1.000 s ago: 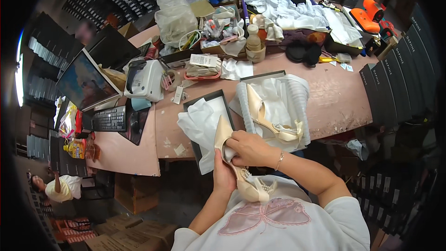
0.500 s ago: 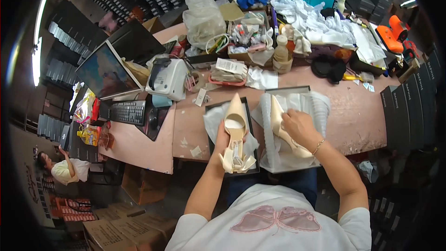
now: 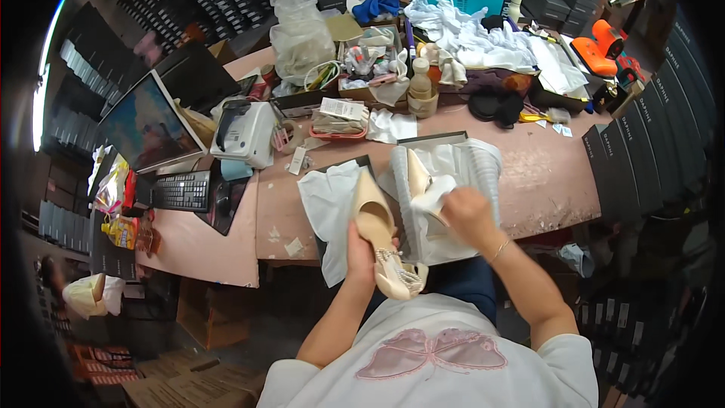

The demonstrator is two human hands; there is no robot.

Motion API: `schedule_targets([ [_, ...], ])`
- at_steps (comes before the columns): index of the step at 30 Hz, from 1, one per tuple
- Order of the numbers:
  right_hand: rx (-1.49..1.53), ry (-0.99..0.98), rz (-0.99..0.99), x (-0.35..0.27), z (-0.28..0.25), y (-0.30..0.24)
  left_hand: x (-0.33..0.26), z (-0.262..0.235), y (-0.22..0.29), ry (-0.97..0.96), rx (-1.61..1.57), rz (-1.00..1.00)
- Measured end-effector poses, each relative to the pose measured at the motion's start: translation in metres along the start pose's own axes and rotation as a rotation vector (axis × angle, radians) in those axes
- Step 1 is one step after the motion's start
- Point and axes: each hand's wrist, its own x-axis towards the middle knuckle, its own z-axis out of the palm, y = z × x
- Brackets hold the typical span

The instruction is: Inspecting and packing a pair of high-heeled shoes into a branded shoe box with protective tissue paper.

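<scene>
Right hand (image 3: 467, 215) has lifted white wad (image 3: 432, 198), bare tabletop (image 3: 545, 181) beyond box edge (image 3: 434, 138).

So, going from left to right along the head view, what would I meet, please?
Black rectangular keyboard, white boxy machine, cream pointed shoe in the left hand, right hand, stacked dark grey boxes.

The pink counter (image 3: 540, 174) has a worn, flaking top. Along its near edge lie a dark shoe box (image 3: 368, 162) and, just right of it, a wider open box (image 3: 434, 138). Toward the left edge rest a black keyboard (image 3: 180, 191) and a white printer (image 3: 245, 136). Farther in sit a red tray (image 3: 340, 135) of papers, crumpled white paper (image 3: 391, 127) and, near the far edge, a capped bottle's holder (image 3: 422, 105). Pale scraps (image 3: 293, 245) dot the near left part.
</scene>
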Motion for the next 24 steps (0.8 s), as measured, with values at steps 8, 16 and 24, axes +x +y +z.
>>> schedule_targets([
  [8,0.816,-0.604,0.236,0.029,-0.007,-0.071,-0.008,0.03,-0.028,-0.013,0.074,0.183],
  [16,0.701,-0.604,0.248,0.042,0.039,-0.093,-0.036,0.042,-0.007,-0.029,0.147,0.19],
  [24,0.775,-0.686,0.258,0.012,0.058,-0.115,-0.005,0.0,0.02,0.102,0.33,0.234],
])
